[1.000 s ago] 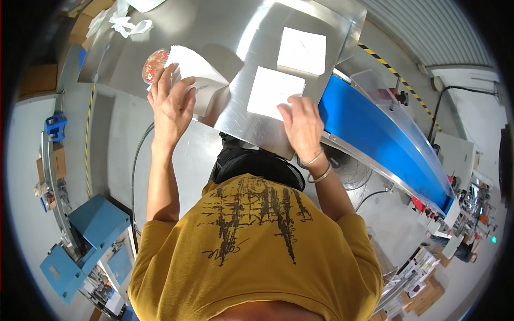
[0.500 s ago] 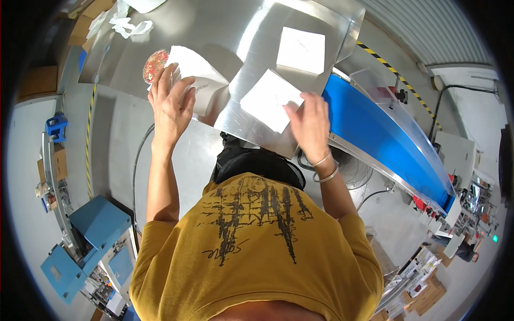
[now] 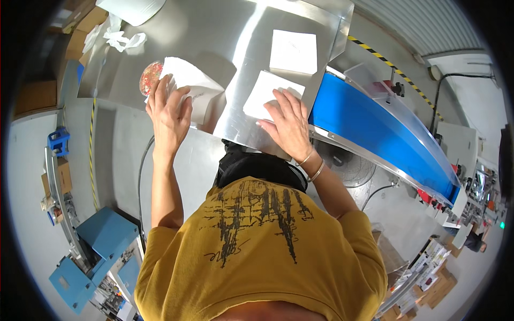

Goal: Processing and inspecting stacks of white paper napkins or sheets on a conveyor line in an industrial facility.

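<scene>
Paper stack [image 3: 265, 88] on the worktop [image 3: 209, 35], at twelve o'clock, has swung from a diamond slant to sit squarer with the other pile [image 3: 293, 52] towards one o'clock; we judge it better lined up. Our right hand [image 3: 289, 122] has moved over it, fingers spread, hiding its four-o'clock corner. At ten o'clock our left hand [image 3: 170, 115] stays bent across the white paper packet [image 3: 184, 75], fingers parted; we cannot tell whether they pinch it, or how much red-speckled round thing [image 3: 150, 76] lies underneath.
</scene>
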A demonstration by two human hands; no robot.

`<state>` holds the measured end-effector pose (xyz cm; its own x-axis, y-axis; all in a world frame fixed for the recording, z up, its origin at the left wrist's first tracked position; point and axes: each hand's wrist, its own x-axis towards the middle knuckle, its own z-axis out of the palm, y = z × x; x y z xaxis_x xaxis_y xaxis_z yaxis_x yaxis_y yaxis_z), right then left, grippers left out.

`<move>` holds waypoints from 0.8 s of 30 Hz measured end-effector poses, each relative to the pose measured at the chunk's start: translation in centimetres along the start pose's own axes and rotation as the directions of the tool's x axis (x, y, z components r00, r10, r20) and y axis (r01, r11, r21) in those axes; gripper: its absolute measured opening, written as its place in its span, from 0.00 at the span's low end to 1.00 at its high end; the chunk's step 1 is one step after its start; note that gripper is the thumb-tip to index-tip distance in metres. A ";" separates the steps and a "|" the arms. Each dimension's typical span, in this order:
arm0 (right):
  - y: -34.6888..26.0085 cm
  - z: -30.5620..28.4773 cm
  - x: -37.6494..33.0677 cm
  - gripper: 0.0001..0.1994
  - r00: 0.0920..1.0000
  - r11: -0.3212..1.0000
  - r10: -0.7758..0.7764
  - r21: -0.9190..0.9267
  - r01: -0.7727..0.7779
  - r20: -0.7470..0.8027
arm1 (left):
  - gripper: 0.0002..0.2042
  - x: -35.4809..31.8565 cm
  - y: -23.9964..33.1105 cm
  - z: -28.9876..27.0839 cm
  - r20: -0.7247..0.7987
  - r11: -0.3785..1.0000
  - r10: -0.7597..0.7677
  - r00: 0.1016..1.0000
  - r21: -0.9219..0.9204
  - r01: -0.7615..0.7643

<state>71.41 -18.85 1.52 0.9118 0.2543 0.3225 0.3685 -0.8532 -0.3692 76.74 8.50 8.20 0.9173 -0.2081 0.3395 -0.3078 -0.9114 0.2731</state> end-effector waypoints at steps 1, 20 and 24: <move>-0.1 0.1 0.1 0.24 1.000 0.999 0.015 0.036 -0.015 -0.015 | 0.13 -0.1 0.0 -0.1 0.001 1.000 -0.002 1.000 0.005 0.002; 14.1 2.2 14.5 0.32 0.685 0.684 0.666 0.125 -0.719 0.297 | 0.11 0.1 0.4 0.1 -0.023 1.000 0.009 1.000 0.016 -0.009; 12.1 1.3 11.6 0.37 0.721 0.326 0.628 0.743 -0.585 0.292 | 0.11 0.0 0.4 0.2 -0.017 1.000 0.020 1.000 0.014 -0.020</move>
<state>86.68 -25.59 -0.33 0.9421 -0.2191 -0.2539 -0.2784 -0.0885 -0.9564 76.67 8.08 8.14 0.9065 -0.2201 0.3604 -0.3223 -0.9121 0.2535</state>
